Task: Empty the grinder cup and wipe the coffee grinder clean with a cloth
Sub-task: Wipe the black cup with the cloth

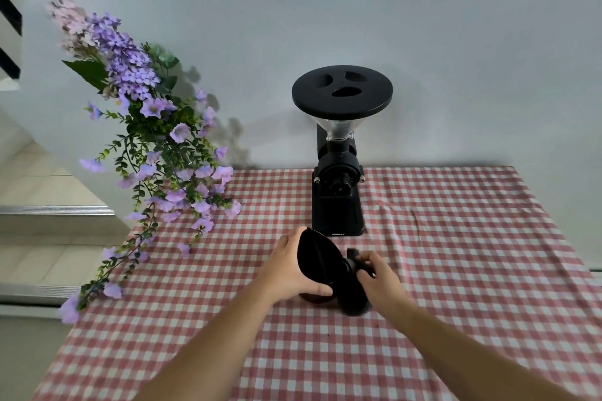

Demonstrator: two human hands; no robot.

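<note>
The black coffee grinder [338, 202] stands at the table's far edge, with a clear hopper and a round black lid [342, 93] on top. In front of it, my left hand [286, 265] grips the black grinder cup [317, 257] from the left and holds it tilted just above the table. My right hand [381, 280] is closed on a dark, blurred thing that looks like a cloth [353, 301], which presses against the cup's right side. A dark brownish round shape [314, 299] shows under the cup; I cannot tell what it is.
A red and white checked tablecloth [456, 270] covers the table. A spray of purple artificial flowers [156, 146] leans over the table's left edge. A white wall rises right behind the grinder. Stair steps [49, 208] lie to the left.
</note>
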